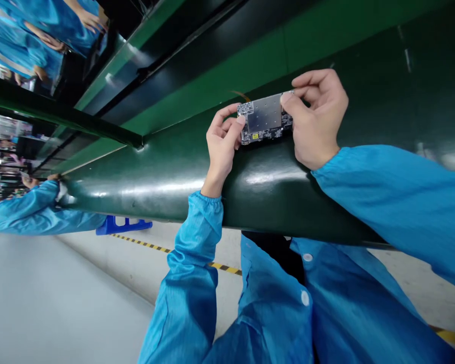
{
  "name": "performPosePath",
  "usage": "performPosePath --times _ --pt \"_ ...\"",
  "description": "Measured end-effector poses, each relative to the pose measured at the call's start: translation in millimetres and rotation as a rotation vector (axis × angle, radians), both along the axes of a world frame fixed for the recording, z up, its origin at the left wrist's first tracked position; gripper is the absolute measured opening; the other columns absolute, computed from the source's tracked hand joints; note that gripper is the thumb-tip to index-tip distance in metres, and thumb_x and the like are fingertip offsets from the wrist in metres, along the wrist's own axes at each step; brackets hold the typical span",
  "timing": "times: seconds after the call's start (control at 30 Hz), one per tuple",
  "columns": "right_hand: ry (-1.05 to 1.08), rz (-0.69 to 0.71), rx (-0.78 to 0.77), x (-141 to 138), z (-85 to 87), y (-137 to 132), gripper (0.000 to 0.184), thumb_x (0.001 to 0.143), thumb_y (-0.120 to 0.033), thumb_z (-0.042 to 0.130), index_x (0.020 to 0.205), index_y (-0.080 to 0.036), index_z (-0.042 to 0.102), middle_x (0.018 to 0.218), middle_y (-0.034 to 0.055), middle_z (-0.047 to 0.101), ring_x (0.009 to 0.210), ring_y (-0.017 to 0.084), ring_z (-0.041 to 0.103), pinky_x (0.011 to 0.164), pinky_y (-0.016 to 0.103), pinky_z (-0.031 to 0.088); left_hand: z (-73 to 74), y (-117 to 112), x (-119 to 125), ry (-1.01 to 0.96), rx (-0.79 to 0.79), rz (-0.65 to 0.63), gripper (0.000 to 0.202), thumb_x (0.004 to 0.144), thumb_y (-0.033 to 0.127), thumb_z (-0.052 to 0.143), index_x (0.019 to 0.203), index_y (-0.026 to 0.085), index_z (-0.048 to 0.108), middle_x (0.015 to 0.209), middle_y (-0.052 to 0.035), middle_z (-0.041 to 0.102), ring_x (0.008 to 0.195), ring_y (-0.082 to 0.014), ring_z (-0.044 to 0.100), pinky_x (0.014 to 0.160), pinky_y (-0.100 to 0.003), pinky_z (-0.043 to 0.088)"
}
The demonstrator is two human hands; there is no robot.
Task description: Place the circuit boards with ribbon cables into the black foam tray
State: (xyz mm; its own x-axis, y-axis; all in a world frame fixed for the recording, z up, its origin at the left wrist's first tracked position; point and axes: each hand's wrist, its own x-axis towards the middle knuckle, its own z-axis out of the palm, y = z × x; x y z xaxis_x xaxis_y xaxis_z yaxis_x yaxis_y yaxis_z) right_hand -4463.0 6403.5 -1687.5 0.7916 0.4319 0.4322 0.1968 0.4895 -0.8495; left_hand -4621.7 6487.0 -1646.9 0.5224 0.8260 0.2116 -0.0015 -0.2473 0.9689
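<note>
A circuit board (265,117) with a silver metal shield over its middle is held up above the green bench surface (167,167). My left hand (224,134) pinches its left end between thumb and fingers. At the opposite end, my right hand (318,119) grips the board, thumb lying on the shield's right edge. Small components and a yellow square part show along the board's lower edge. A thin orange-brown strip (240,95) sticks out behind the upper left corner; what it joins to is hidden.
A green post (114,134) rises from the bench at left, near a dark groove running lengthwise. One co-worker in a blue sleeve (41,202) sits farther left, by a blue stool (125,225). More people's hands (91,21) show across the line.
</note>
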Motion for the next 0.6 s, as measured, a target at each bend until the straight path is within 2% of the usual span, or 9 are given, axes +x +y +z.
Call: performPosePath --times 0.2,0.3,0.43,0.6 --pt "0.081 0.049 -0.088 -1.1 6.2 -1.3 0.035 0.085 -0.001 0.074 0.103 -0.028 0.062 0.09 0.0007 0.072 0.081 0.018 0.071 0.076 0.035 0.06 -5.7 3.4 -1.9 0.008 0.05 -0.023 0.052 0.093 0.07 0.079 0.115 0.023 0.074 0.082 0.0 0.064 0.063 -0.0089 0.064 0.056 -0.019 0.05" --pt "0.102 0.065 -0.078 -0.2 7.4 -2.0 0.032 0.084 -0.002 0.073 0.101 -0.027 0.062 0.092 0.0026 0.071 0.081 0.019 0.07 0.076 0.036 0.061 -7.2 2.8 -1.5 0.001 0.075 -0.025 0.053 0.091 0.071 0.08 0.112 0.022 0.074 0.081 -0.0001 0.066 0.061 -0.0085 0.063 0.055 -0.019 0.05" --pt "0.109 0.075 -0.088 -0.2 9.3 -2.4 0.032 0.083 -0.006 0.075 0.099 -0.029 0.06 0.095 0.0033 0.07 0.084 0.02 0.067 0.079 0.038 0.06 -7.2 1.6 -0.8 0.006 0.097 -0.004 0.057 0.088 0.075 0.08 0.109 0.022 0.074 0.079 0.0006 0.066 0.058 -0.0069 0.06 0.051 -0.018 0.047" --pt "0.169 0.108 -0.086 -5.3 21.4 -8.6 0.028 0.081 -0.018 0.081 0.097 -0.03 0.061 0.096 0.0041 0.068 0.084 0.021 0.064 0.081 0.04 0.059 -4.1 0.2 -0.1 -0.001 0.108 -0.014 0.059 0.087 0.077 0.079 0.108 0.022 0.073 0.079 0.0007 0.067 0.053 -0.0056 0.055 0.047 -0.018 0.042"
